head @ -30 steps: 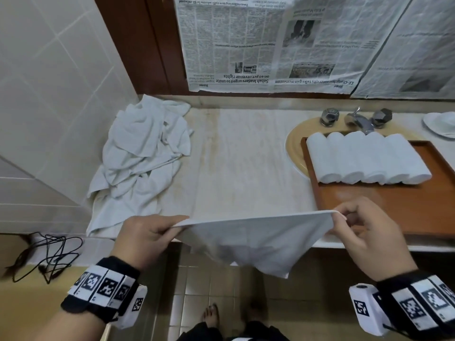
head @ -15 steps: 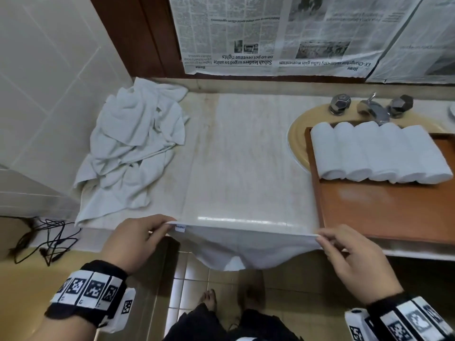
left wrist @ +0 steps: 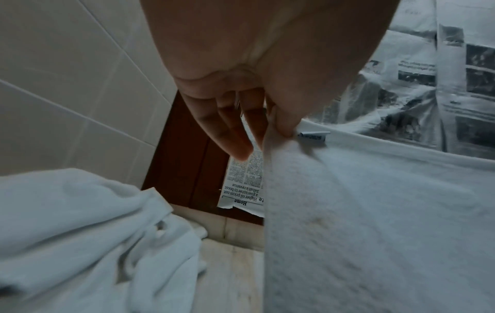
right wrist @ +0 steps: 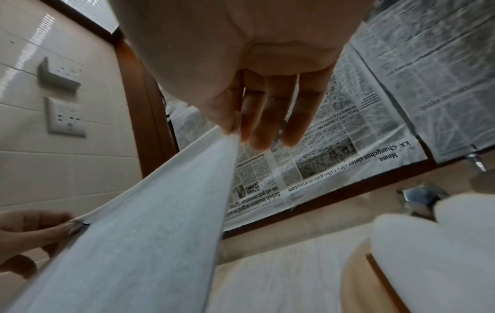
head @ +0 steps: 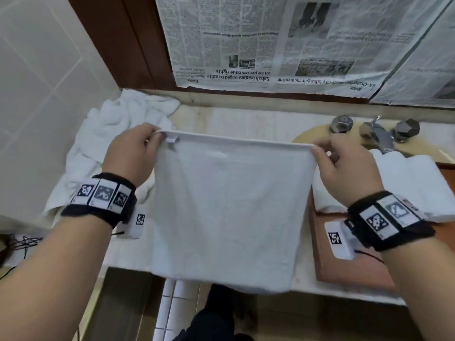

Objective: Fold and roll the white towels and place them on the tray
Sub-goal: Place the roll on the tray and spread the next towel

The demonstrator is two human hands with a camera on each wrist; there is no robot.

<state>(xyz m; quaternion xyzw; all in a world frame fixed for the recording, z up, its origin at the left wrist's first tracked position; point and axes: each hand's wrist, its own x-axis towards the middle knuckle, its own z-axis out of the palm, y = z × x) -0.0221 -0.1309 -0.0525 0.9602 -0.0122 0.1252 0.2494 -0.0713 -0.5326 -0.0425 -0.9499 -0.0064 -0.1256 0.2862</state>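
Observation:
A white towel (head: 226, 205) hangs flat above the counter, stretched by its top edge between both hands. My left hand (head: 138, 148) pinches the top left corner, beside a small label (left wrist: 313, 136). My right hand (head: 342, 163) pinches the top right corner (right wrist: 231, 135), with the other fingers loose. The towel's lower edge droops past the counter's front edge. Rolled white towels (head: 413, 183) lie in a row on the brown wooden tray (head: 344, 269) at the right, partly hidden behind my right hand. A heap of unfolded white towels (head: 103, 134) lies at the left.
A tap with two knobs (head: 376, 131) stands behind the tray over a yellowish basin (head: 310, 136). Newspaper (head: 270, 40) covers the back wall. Tiled wall (head: 37, 82) at the left carries sockets (right wrist: 64, 116). Black cables (head: 17, 244) lie by the floor at left.
Both hands have lifted the towel from below the counter's front edge up and forward over the counter, so it now hangs spread out and hides the counter's middle.

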